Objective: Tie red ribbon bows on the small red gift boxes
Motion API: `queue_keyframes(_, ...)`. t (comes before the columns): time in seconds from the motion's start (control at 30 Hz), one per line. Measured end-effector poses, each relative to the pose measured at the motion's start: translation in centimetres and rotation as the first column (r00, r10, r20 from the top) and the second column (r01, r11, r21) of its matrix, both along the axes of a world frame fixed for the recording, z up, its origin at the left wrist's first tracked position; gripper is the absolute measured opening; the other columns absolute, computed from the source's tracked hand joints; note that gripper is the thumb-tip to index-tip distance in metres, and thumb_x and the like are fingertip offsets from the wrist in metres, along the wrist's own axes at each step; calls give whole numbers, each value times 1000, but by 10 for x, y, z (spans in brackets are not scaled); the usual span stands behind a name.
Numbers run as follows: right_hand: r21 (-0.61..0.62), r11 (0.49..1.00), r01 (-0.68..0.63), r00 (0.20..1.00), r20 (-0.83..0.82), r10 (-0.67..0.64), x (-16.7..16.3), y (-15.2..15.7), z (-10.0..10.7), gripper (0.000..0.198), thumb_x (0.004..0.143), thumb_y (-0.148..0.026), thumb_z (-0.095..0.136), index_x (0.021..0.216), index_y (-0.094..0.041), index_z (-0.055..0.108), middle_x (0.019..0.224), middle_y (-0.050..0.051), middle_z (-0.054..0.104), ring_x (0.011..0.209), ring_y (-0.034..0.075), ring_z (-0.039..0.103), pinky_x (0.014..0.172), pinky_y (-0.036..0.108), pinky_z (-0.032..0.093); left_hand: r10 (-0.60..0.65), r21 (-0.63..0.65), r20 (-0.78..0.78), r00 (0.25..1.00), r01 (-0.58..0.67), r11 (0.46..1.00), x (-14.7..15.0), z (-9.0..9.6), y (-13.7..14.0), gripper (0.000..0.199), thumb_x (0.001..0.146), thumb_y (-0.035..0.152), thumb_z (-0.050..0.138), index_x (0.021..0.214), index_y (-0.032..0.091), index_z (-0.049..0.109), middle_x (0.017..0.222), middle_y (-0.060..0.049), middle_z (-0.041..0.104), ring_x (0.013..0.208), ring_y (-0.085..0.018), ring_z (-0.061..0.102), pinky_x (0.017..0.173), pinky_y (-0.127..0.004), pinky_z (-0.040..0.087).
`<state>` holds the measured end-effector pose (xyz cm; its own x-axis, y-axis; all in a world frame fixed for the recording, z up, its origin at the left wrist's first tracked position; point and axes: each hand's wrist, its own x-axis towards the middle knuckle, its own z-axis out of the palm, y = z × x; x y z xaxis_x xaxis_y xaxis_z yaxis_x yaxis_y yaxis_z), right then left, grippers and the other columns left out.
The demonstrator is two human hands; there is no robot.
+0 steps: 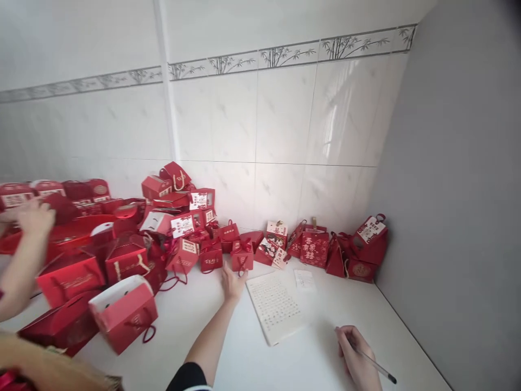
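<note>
My left hand (233, 283) reaches forward to a small red gift box (242, 259) in the row by the wall, its fingers and thumb around the box's lower front. The box stands on the white table, and a ribbon shows on its top. In my right hand (355, 355), near the table's right side, a pen (378, 366) is held with its dark end pointing down and right. Between my hands lies a notepad (274, 307) covered in rows of handwriting. A small paper slip (304, 281) with writing is just beyond it.
Many red gift boxes (122, 320) crowd the left of the table. More red bags and boxes (314, 248) line the tiled wall. Another person's hand (36, 217) is among the boxes at far left. A grey panel (456, 217) borders the right side.
</note>
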<state>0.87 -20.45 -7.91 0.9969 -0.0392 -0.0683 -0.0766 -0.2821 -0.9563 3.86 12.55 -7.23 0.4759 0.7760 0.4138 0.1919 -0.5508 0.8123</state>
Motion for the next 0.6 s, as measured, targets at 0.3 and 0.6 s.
queue_keyframes(0.3, 6, 995, 99, 990, 104, -99, -4, 15, 7, 37, 70, -59, 42, 67, -22, 43, 47, -5, 38, 41, 11, 34, 36, 20, 22, 126, 74, -38, 991, -123, 990, 47, 15, -7, 98, 63, 38, 70, 137, 13, 11, 141, -23, 25, 127, -37, 30, 99, -54, 26)
queue_keyframes(0.6, -11, 991, 136, 988, 71, -135, -8, 18, 8, 39, 73, -61, 38, 68, -22, 42, 48, -5, 35, 42, 12, 33, 37, 20, 20, 57, -90, -43, 997, -61, 994, 52, 16, 6, 80, 67, 37, 68, 130, 11, 27, 119, -21, 44, 120, -37, 39, 97, -53, 31)
